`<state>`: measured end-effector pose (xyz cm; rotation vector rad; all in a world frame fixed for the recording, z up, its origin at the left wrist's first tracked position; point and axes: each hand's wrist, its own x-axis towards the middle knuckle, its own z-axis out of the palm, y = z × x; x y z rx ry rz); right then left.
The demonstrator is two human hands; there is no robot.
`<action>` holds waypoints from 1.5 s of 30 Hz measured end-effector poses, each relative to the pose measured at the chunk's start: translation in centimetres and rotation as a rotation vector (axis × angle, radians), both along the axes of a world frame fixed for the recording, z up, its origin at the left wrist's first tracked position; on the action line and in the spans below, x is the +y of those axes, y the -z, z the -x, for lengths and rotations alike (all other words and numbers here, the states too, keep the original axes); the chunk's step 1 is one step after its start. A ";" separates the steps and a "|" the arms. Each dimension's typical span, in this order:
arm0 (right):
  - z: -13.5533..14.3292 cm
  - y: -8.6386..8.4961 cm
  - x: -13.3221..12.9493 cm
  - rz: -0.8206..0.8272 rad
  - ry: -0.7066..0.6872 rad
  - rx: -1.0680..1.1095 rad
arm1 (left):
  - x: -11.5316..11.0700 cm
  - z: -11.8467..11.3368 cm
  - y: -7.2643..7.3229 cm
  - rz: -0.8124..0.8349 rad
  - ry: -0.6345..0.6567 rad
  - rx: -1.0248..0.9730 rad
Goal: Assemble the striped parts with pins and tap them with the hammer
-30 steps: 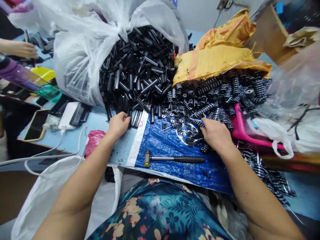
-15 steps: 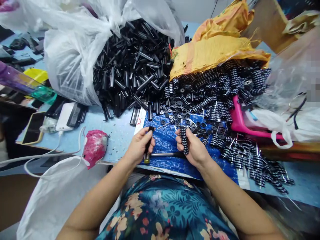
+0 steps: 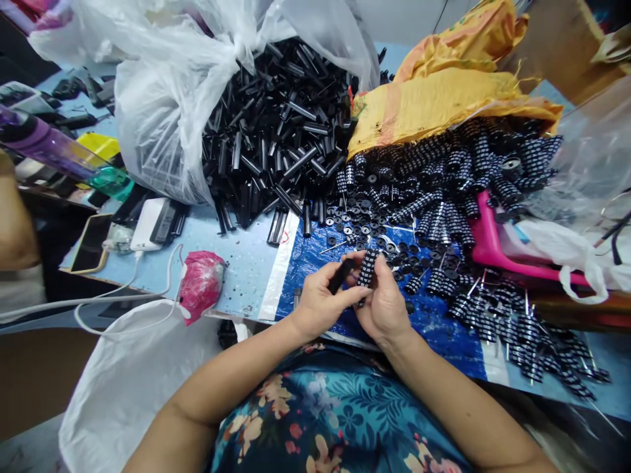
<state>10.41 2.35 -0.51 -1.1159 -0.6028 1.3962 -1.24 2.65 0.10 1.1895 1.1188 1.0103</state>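
At the left of my view I have a co-worker's arm point(image 3: 14, 220), with a purple bottle point(image 3: 56, 148) leaning in beside it. A phone point(image 3: 91, 243) lies at the left corner of the table point(image 3: 246, 263), and next to it I see a power bank point(image 3: 148, 223) with a white cable plugged in. Behind these, toward the table's far edge, a clear bag point(image 3: 158, 138) gapes open on a heap of black tubes point(image 3: 276, 131). A pink bundle point(image 3: 202, 282) sits on the near edge, above a white sack point(image 3: 123, 387) that hangs below it. Further right, over a blue sheet point(image 3: 310, 253) along the near edge, I have both hands close together: the left hand point(image 3: 323, 299) is closed round a black tube point(image 3: 341, 276), while the right hand point(image 3: 387, 305) grips a checked roller point(image 3: 367, 268), standing slightly tilted, and the left thumb reaches across its lower part. Just beyond the fingers, small discs point(image 3: 365, 230) lie scattered on the sheet. A yellow sack point(image 3: 444, 112) spills a pile of checked rollers point(image 3: 438, 164) behind them, a pink basket point(image 3: 486, 236) stands right of those, and pinned rollers point(image 3: 532, 335) crowd the near edge toward the table's right end.
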 end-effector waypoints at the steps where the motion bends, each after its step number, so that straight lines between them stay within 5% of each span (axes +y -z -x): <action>1: -0.1 0.2 0.0 -0.049 -0.037 -0.085 | 0.1 -0.2 0.0 -0.003 0.017 0.006; 7: -4.3 1.4 -0.2 -0.661 -0.291 -0.914 | 0.1 1.7 -0.8 0.140 0.059 0.002; 11: -5.6 1.1 -0.3 -0.906 -0.342 -1.126 | -0.2 2.2 -0.8 0.190 0.084 -0.034; 19: -3.8 0.6 -1.8 -1.003 -0.232 -1.195 | -0.6 1.0 -1.1 0.152 -0.054 -0.109; 30: -4.4 1.6 -1.8 -0.910 -0.390 -1.110 | 0.0 3.3 0.0 0.609 0.142 -0.495; 33: -4.8 2.7 -2.5 -0.862 -0.389 -1.268 | 0.4 5.2 0.7 0.319 0.019 -0.237; 37: -5.7 3.6 -3.9 -0.771 -0.462 -1.572 | 1.7 9.4 1.2 -0.092 0.020 0.462; 40: -5.7 3.0 -3.9 -0.768 -0.353 -1.527 | 2.8 11.6 1.4 -0.100 0.208 0.716; 43: -4.8 2.1 -2.8 -0.807 -0.235 -1.456 | 3.4 11.9 1.7 -0.026 0.299 0.713; 45: -4.0 1.6 -2.0 -0.809 -0.285 -1.553 | 3.6 11.6 2.0 0.008 0.299 0.671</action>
